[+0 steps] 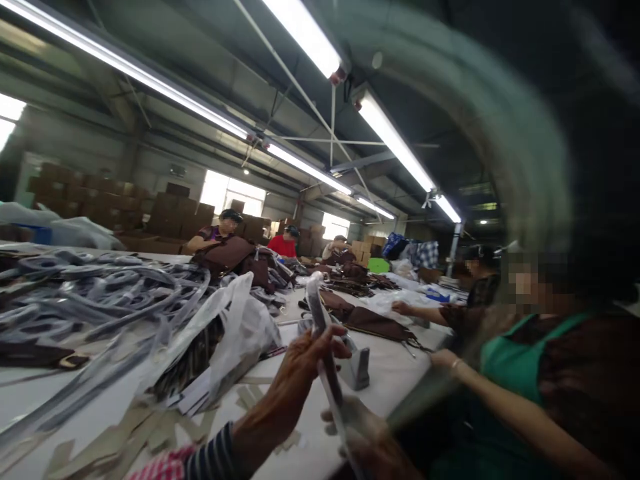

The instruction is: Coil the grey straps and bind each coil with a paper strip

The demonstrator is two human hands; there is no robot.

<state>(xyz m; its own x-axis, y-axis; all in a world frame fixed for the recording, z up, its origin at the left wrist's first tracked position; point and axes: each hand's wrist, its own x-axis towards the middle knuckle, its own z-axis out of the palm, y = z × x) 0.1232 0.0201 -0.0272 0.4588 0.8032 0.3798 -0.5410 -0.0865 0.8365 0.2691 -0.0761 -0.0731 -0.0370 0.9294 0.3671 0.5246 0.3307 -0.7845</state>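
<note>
Above a white table (387, 377): a plastic-wrapped strap (331, 380), long axis steep, top leaning left. Between curled left hand (300, 360), gripping partway up, and right hand (369, 432), lower, part-curled, too blurred to tell whether holding.

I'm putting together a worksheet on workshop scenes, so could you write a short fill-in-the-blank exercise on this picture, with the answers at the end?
1. A long grey strap is gripped in the person's ____ hand, whose fingers show clearly.
2. The cuff on that arm is patterned with light and dark ____.
3. The closest co-worker wears an apron coloured ____.
4. The tangled pile lies ____ of the white plastic bag.

Missing words: left; stripes; green; left.
</note>
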